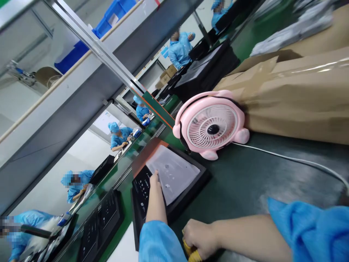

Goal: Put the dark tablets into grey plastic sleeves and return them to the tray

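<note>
My left hand (154, 181) reaches over a black tray-like box (200, 178), at the edge of a translucent grey sheet (174, 171) lying in it. Beside that hand is a black printed panel (141, 189) with white icons and lettering. The left fingers are mostly hidden by the hand, so their grip does not show. Lower down, my right hand (200, 234) is closed near the box's near side. Yellow coverings, which look like finger cots (194, 256), show at its fingertips; anything pinched inside is hidden.
A pink fan (212, 125) with a white cable (294, 158) stands on the green table (245, 182), against a large cardboard box (300, 94). Black printed boxes (100, 222) lie at the left. Several co-workers in blue sit along the line; a metal post (100, 43) supports a shelf.
</note>
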{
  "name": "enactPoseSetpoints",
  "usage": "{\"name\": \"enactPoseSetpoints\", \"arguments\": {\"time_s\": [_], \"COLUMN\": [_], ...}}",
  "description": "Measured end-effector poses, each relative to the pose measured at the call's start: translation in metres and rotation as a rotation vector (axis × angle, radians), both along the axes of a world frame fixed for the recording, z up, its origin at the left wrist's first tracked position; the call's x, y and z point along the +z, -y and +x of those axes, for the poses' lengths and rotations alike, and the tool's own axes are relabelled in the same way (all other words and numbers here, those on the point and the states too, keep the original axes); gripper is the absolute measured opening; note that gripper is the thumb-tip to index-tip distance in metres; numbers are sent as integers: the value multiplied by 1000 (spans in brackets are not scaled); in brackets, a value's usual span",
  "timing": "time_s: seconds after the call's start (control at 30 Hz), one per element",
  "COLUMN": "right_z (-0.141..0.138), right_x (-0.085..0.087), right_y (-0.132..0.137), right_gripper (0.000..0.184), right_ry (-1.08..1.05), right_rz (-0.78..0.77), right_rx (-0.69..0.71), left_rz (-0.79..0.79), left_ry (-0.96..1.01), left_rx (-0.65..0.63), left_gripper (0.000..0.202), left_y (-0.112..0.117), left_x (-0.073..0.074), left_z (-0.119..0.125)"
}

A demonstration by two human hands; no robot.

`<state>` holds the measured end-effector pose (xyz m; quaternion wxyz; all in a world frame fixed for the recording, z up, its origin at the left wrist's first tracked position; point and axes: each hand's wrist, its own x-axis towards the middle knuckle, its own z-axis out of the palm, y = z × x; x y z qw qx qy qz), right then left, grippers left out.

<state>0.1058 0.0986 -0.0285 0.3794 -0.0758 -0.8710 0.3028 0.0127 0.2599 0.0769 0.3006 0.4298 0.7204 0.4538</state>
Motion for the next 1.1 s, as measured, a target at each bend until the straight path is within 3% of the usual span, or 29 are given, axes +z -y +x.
{"name": "enactPoseSetpoints", "arguments": {"time_s": [0.07,0.17,0.23,0.33,0.4,0.47,0.67,0.77,0.83,0.93,1.0,1.1], "right_z": [0,4,7,7,4,1,17,30,35,34,31,30], "right_x": [0,1,3,4,5,6,13,16,15,11,7,2], "right_y": [-8,-12,-12,-11,-10,-8,-7,-15,-21,-26,-27,-27], "right_gripper": [38,41,46,46,41,34,31,34,36,42,45,42], "right_ry": [57,105,85,61,64,75,135,143,133,132,148,132], "right_rz": [35,69,57,33,39,53,9,-78,-123,-149,-136,-71], "right_rx": [-70,-137,-149,-150,-153,-150,-231,-296,-326,-325,-288,-249], "left_rz": [-55,-39,62,155,94,20,70,99,92,-119,-276,-346], "left_ry": [-95,-234,-379,-533,-489,-387,-236,-311,-440,-662,-744,-753], "left_rx": [-4,-6,-56,-212,-277,-294,-237,-170,-29,204,241,193], "left_gripper": [23,39,51,49,46,46,37,35,33,32,30,22], "left_y": [-4,12,38,88,114,126,118,141,170,215,235,246], "left_x": [-8,-6,0,7,6,3,-1,-1,-7,-27,-42,-59], "left_z": [14,20,10,-18,-34,-40,-38,-69,-102,-153,-176,-195]}}
